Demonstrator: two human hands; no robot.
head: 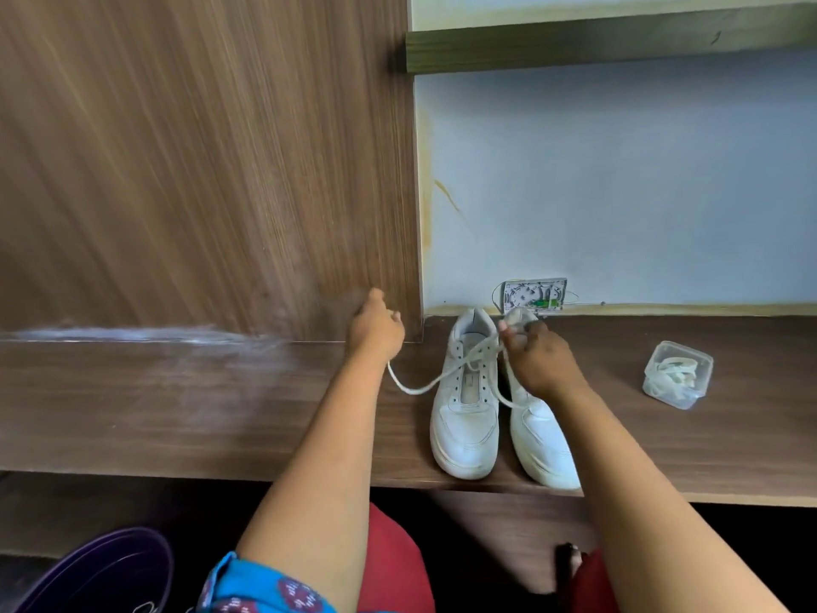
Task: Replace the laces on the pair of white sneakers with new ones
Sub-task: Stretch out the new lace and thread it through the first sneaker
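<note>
A single head-worn wide-angle view looks forward and down along both forearms onto a wooden ledge (pixel 177 413). It sits close above the left hand (pixel 375 331) and right hand (pixel 537 353), the wall (pixel 619 179) facing it just past them.

Bare forearms, a blue sleeve (pixel 265 586) (red-and-white patterned), red trousers (pixel 398 564).

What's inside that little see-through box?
White laces lie coiled inside the clear box. How many there are can't be told; they overlap, and anything under them is hidden.
</note>
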